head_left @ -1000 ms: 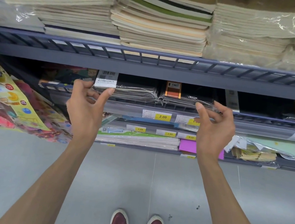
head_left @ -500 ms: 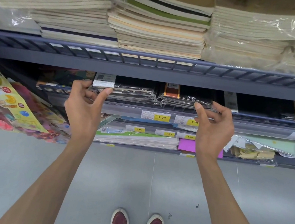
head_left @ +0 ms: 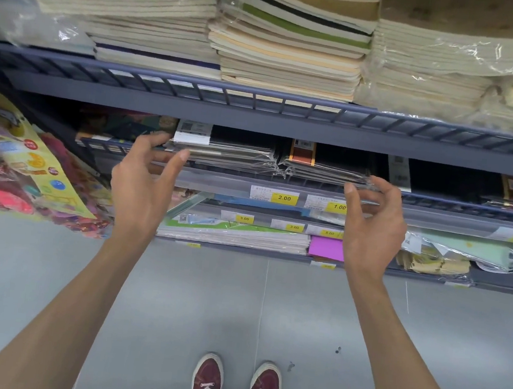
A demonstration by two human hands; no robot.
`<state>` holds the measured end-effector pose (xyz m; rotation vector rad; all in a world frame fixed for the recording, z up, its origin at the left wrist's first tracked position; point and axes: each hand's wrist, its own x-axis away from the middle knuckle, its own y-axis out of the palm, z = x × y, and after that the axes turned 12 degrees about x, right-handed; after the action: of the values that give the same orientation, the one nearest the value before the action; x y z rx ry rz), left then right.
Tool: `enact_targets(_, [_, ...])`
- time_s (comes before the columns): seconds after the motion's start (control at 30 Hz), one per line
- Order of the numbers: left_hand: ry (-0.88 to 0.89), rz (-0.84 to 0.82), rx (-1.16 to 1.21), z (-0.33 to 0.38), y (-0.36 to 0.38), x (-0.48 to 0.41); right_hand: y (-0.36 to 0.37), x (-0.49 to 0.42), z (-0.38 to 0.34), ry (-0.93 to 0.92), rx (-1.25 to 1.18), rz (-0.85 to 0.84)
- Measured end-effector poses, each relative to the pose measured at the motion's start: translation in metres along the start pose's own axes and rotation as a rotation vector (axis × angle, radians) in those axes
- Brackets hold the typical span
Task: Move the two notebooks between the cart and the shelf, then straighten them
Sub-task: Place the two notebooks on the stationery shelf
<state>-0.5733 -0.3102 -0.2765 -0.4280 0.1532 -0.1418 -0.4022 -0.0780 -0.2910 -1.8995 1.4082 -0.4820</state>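
- Head view: two dark plastic-wrapped notebook stacks sit side by side on the middle shelf rail (head_left: 282, 183), directly above the yellow 2.00 price tag (head_left: 284, 197).
- The left stack (head_left: 231, 151) lies up and left of that tag; the right stack (head_left: 325, 167) up and right.
- The left hand (head_left: 143, 181) is spread, fingertips at the left stack's outer end.
- The right hand (head_left: 373, 220) is spread and curled at the right stack's outer end; whether it touches, I cannot tell.

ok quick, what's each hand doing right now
Left hand: open, fingers at the left edge of the left notebook stack, gripping nothing.
Right hand: open, fingers curled at the right stack, holding nothing.
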Motion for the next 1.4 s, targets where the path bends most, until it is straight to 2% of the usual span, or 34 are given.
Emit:
enact_targets(0.17, [0.063, -0.147, -0.278, 0.014, -0.025, 0.004, -0.024, 0.013, -0.003, -0.176, 0.249, -0.091])
enact_targets(0.4, [0.048, -0.494, -0.595, 0.068, -0.05, 0.006, -0.08, 0.008, -0.035, -0.365, 0.721, -0.461])
enact_targets(0.57, [0.104, -0.652, -0.77, 0.127, -0.057, 0.007, -0.13, -0.001, -0.069, -0.383, 0.868, -0.633])
enact_targets(0.7, [0.166, -0.782, -0.869, 0.18, -0.053, 0.009, -0.173, -0.008, -0.092, -0.371, 0.874, -0.709])
enact_targets(0.9, [0.348, -0.914, -0.843, 0.266, -0.03, 0.018, -0.253, -0.021, -0.106, -0.296, 0.912, -0.708])
enact_targets(1.03, [0.502, -0.974, -0.826, 0.322, 0.001, 0.032, -0.311, -0.031, -0.094, -0.219, 0.926, -0.644])
enact_targets(1.4, [0.857, -1.092, -0.787, 0.46, 0.128, 0.122, -0.457, -0.057, 0.005, 0.059, 0.933, -0.485])
